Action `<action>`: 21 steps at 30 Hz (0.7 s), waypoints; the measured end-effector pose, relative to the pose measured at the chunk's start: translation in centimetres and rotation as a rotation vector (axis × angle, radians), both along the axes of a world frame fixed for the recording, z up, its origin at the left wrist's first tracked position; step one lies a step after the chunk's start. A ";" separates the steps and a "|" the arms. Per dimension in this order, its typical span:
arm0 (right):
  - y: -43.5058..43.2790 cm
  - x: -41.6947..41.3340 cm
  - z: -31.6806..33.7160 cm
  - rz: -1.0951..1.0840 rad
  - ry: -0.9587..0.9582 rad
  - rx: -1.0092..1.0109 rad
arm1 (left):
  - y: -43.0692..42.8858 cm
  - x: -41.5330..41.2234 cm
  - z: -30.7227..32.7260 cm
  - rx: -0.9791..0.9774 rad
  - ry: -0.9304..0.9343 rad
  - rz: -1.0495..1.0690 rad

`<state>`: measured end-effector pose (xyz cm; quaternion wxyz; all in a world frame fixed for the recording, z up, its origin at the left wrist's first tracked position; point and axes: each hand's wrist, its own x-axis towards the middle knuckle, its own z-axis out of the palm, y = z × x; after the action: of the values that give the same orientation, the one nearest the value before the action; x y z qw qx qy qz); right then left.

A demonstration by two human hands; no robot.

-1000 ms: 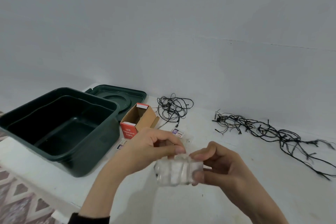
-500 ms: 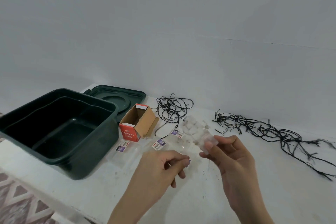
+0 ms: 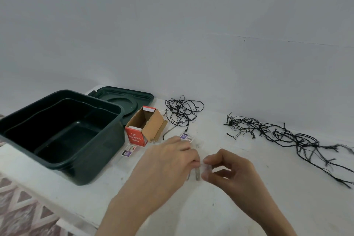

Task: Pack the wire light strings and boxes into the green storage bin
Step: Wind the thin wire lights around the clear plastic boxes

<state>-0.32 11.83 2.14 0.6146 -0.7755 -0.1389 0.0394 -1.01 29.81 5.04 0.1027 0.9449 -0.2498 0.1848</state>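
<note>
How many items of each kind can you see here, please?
Green bin: 1
Green lid: 1
Cardboard box: 1
Wire light bundles: 2
Printed labels: 2
Clear packet, pinched by left hand and right hand: 1
Total: 8

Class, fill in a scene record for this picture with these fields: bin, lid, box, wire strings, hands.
Bin: green storage bin, open, nothing visible inside, standing on the white table.
Lid: green lid lying flat behind the bin.
Box: cardboard box, open, red end facing the camera, beside the bin.
Wire strings: small tangle behind the box; long bundle further right; both on the table.
Hands: left hand and right hand pinch a clear plastic piece between them.
</note>
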 end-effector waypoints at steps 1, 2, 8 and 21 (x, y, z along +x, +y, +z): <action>-0.2 0.0 0.1 0.049 0.023 -0.016 | 0.1 0.2 0.1 -0.012 0.039 -0.003; -0.3 0.1 0.1 0.100 0.043 -0.034 | 0.0 0.2 0.4 -0.028 0.079 -0.001; -1.0 1.3 -0.2 0.348 0.169 -0.017 | 0.6 1.5 -0.6 -0.449 0.556 0.004; 2.9 1.6 -2.7 0.180 0.577 0.831 | -0.3 0.0 -5.5 -1.607 0.762 0.189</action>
<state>1.24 14.69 -0.52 0.8784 -0.4082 -0.0337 0.2463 -0.99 29.46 -0.48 0.7943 0.6014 0.0850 -0.0149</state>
